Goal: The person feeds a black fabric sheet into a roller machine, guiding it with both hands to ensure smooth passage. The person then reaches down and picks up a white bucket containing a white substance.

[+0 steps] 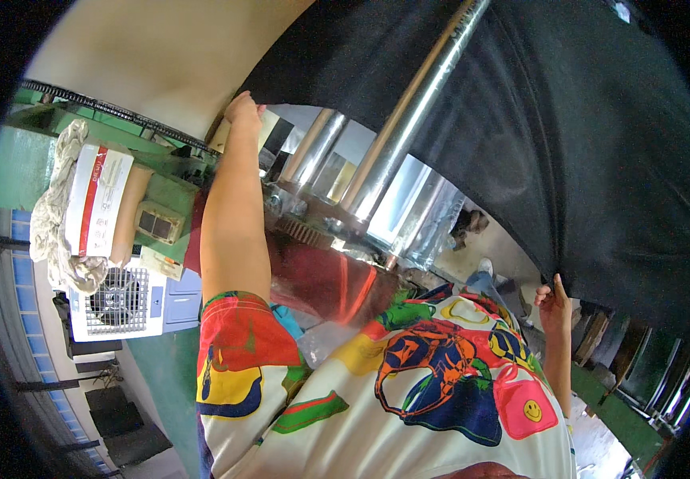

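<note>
A wide sheet of black fabric (472, 112) is spread out in front of me, its near edge sagging between my two hands. At the far left corner of that edge, my left hand (243, 110) is closed, gripping the fabric; its fingertips are partly hidden. My right hand (554, 305) pinches the near edge at the right, and creases run up the fabric from the thumb. A long shiny metal roller (409, 120) lies across the fabric, between my hands. A shorter metal roller (313, 148) shows just beyond my left forearm.
Green machine framing (29, 160) with a dark chain (121, 112) stands at left. It carries a bundle of pale rope (49, 215) and a white and red box (99, 199). A white fan unit (121, 303) sits below. More rollers (664, 375) are at lower right.
</note>
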The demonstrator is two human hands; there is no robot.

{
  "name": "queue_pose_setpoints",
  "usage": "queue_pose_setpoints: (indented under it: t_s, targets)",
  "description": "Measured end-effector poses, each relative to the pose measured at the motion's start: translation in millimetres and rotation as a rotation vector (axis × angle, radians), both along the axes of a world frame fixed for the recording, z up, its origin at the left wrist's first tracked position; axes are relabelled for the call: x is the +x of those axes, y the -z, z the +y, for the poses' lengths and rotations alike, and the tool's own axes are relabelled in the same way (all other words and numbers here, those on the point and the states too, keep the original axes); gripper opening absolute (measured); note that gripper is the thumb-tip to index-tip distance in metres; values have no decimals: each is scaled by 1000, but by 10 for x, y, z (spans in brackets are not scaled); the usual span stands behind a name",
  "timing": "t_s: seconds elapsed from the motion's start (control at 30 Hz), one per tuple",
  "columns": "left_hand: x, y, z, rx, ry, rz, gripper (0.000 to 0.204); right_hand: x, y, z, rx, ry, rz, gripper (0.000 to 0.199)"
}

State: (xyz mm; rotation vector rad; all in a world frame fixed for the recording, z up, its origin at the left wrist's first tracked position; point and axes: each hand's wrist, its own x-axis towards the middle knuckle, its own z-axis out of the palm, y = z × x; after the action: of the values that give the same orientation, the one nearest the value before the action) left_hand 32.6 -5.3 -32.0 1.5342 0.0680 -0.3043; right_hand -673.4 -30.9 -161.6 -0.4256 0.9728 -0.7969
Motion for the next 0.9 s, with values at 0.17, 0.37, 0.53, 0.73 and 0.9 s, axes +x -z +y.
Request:
queue_pose_setpoints:
  t_s: [0.17, 0.37, 0.53, 0.73, 0.9]
  targets:
    - [-391, 6, -213, -188, 494, 72, 29, 141, -120, -97, -136, -145, 14, 26]
    - [-507, -129, -196, -98, 177, 50, 19, 373, -96, -19, -87, -54, -24, 27]
    - [-276, -72, -128, -202, -8, 97, 28, 586, -281, -85, -180, -120, -3, 32]
    - [-112, 43, -239, -170, 400, 139, 36, 902, -381, 30, -207, -395, 140, 50]
    - [-554, -237, -210, -124, 271, 10, 27, 1124, -448, 72, -190, -365, 54, 47]
